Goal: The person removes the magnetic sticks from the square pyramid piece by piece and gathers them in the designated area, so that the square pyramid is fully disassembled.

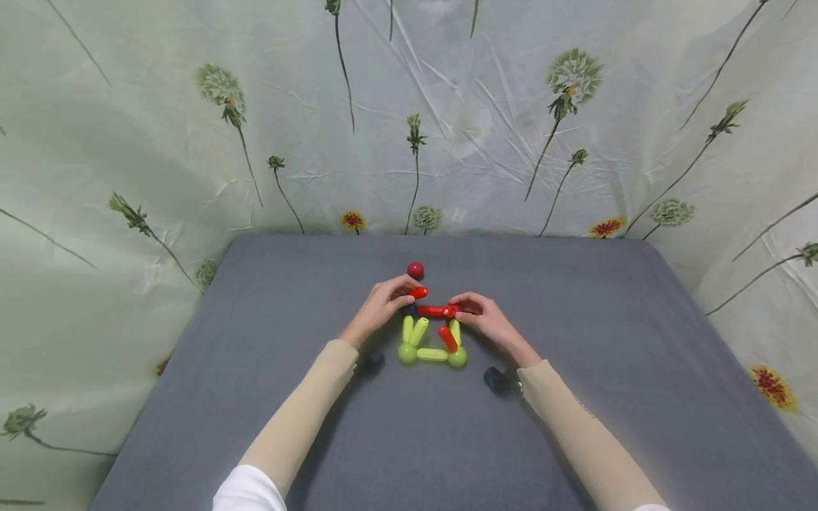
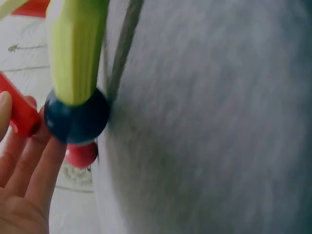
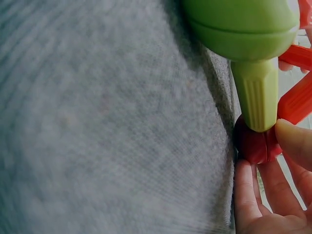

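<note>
A toy frame of balls and rods stands on the grey table. My left hand (image 1: pixel 382 301) pinches a loose red rod (image 1: pixel 418 292) above the dark blue ball (image 2: pixel 77 117) at the far left corner. My right hand (image 1: pixel 484 317) grips the dark red ball (image 3: pixel 256 145) at the far right corner, thumb on one side and fingers on the other. A red rod (image 1: pixel 431 311) lies between those two corners. Two green balls (image 1: pixel 407 353) form the near corners, joined by a yellow-green rod (image 1: pixel 432 354). Another red rod (image 1: pixel 447 338) slants up from the near right ball.
A separate red ball (image 1: pixel 415 270) rests on the table (image 1: pixel 434 440) beyond the frame. Behind the table hangs a pale cloth (image 1: pixel 473 142) with a flower print. Dark wrist cameras (image 1: pixel 495 380) sit beneath both forearms.
</note>
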The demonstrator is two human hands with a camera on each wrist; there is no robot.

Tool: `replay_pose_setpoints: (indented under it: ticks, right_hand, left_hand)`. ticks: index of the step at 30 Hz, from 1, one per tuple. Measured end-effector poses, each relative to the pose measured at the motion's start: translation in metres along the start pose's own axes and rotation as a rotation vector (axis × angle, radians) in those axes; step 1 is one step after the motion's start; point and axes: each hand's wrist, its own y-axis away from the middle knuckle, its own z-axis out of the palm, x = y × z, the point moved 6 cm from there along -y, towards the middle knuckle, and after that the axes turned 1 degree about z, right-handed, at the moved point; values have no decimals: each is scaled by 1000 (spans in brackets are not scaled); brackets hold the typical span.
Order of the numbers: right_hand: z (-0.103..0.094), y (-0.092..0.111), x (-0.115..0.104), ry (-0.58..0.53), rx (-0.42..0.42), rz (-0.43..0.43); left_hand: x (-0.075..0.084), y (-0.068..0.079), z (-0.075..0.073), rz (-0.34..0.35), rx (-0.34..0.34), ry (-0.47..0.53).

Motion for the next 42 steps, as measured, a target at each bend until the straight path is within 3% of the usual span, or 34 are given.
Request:
replay_pose_setpoints:
  ticks: [5, 10, 14, 18, 22, 25, 27, 29, 32, 36, 39, 42]
  right_hand:
    - [-1, 2, -1, -19, 6, -3]
    - [-1, 1, 0, -13, 5, 15]
    - [0, 1, 0, -16, 7, 23]
    - [1, 0, 0, -14, 6, 28]
    - [1, 0, 0, -20, 1, 32]
    - [0, 1, 0, -22, 4, 31]
    - [0, 1, 0, -21, 9, 32]
    - [-2, 2, 1, -18, 16, 34]
    - [-4, 1, 1, -12, 14, 17]
    - [-3, 1, -1, -34, -3, -23]
    - [-2, 2, -3, -54, -11, -25]
    - [-2, 2, -2, -47, -12, -14]
  left_hand:
    - [-12, -1, -28, -108, 71, -77]
    - [-41, 3, -73, -259, 160, -197]
    - [-64, 9, -102, -364, 166, -283]
    - [-77, 13, -116, -413, 150, -310]
    - [-74, 14, -118, -392, 178, -305]
    - [-56, 9, -107, -303, 222, -242]
    - [-38, 3, -89, -242, 217, -151]
    - [-16, -3, -62, -202, 163, -52]
    - [13, -10, -15, -202, 24, 37]
    - [33, -16, 31, -195, -121, -10]
    - [34, -18, 42, -187, -133, -53]
    - [26, -17, 35, -221, -78, -22]
